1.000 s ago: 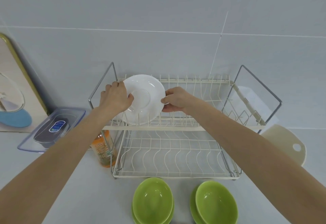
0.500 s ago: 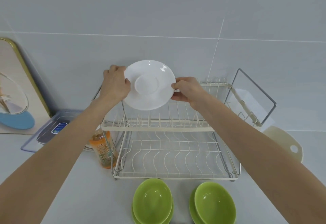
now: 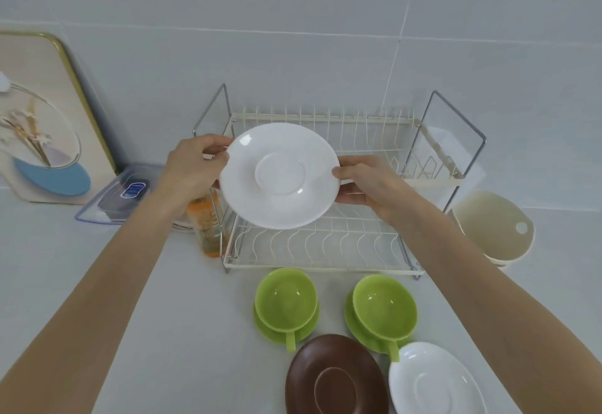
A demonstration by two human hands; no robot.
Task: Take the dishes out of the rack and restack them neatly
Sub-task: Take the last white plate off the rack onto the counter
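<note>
White saucer point(image 3: 279, 175) is gripped by its rim between left hand point(image 3: 192, 166) and right hand point(image 3: 365, 182), above the rack point(image 3: 325, 250); matching saucer point(image 3: 435, 379) lies on counter point(image 3: 182, 316), nearer the right hand.

Brown saucer point(image 3: 335, 378) — lower rim cut off by the bottom edge. White saucer on the counter point(image 3: 435, 379) — lower part cut off likewise. Framed picture point(image 3: 39, 117) — left side beyond the frame. Orange bottle point(image 3: 207, 226) — top hidden behind the left hand point(image 3: 192, 166); label blurred, unreadable. Clear lid point(image 3: 125, 193) — blue sticker too small to read, right end behind the forearm. Dish rack point(image 3: 325, 250) — upper-tier front rail partly hidden by the held white saucer point(image 3: 280, 176).
</note>
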